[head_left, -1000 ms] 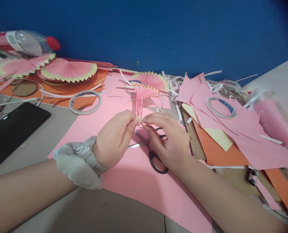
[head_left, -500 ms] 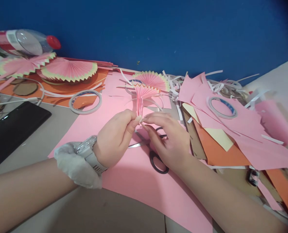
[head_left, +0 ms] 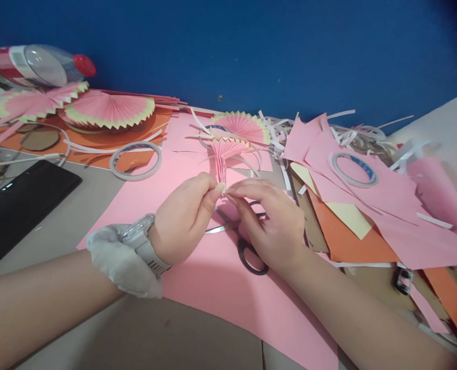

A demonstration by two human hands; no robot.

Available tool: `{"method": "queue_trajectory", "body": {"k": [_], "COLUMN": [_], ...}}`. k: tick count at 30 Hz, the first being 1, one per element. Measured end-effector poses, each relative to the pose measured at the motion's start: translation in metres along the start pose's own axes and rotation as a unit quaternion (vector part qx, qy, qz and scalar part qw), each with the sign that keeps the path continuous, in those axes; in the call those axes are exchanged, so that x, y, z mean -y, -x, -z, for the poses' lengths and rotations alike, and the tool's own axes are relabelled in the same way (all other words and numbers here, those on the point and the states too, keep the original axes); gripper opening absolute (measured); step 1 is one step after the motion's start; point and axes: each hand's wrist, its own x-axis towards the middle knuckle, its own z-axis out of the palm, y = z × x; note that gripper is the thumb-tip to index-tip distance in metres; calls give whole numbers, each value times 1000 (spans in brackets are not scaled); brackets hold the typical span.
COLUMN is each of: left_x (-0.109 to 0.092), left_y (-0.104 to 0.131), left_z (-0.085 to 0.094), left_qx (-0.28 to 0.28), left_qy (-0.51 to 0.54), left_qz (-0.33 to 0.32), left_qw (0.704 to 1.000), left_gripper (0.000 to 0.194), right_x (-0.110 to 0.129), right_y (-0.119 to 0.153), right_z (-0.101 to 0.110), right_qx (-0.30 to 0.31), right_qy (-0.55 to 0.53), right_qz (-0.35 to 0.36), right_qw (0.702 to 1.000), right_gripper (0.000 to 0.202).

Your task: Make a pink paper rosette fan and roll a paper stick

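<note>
In the middle of the head view, a pleated pink paper fan (head_left: 223, 154) with a pale zigzag edge stands upright, its folds gathered at the bottom. My left hand (head_left: 187, 213) pinches that gathered base between thumb and forefinger. Right beside it, the thumb and forefinger of my right hand (head_left: 272, 221) are pressed together at the base, where a small whitish bit shows; what lies between them is too small to make out. Scissors (head_left: 253, 257) with black handles lie below, partly covered by my right hand. Beneath everything spreads a pink paper sheet (head_left: 213, 277).
Tape rolls lie left (head_left: 114, 167) and right (head_left: 334, 174). Finished-looking fans (head_left: 110, 110) and a bottle (head_left: 43, 67) are at the back left, near a black phone-like slab (head_left: 28, 205). Paper sheets (head_left: 417, 241) and scraps are piled right. A blue wall (head_left: 228, 46) rises behind.
The fingertips of my right hand have closed together at the fan's base. The fan's top has narrowed and dipped slightly. My left hand keeps its pinch, nearly still.
</note>
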Motion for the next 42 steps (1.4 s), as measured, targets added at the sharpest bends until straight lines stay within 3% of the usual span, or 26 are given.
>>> {"method": "queue_trajectory", "body": {"k": [12, 22, 31, 42], "left_x": [0, 1, 3, 4], "left_y": [-1, 0, 0, -1], "left_z": [-2, 0, -1, -1], "left_qx": [3, 5, 1, 9], "left_qy": [20, 18, 21, -12], "left_qz": [10, 15, 34, 13], "left_qw": [1000, 1000, 999, 1000], "left_gripper": [20, 22, 20, 21], "right_x": [0, -3, -1, -1], "right_y": [1, -1, -2, 1], "right_z": [-1, -2, 1, -4], "right_qx": [-12, -40, 40, 50], "right_qy": [-18, -46, 21, 22], "right_qz": [-18, -99, -41, -23], "right_qw": [1000, 993, 998, 998], "right_gripper": [16, 9, 14, 19]}}
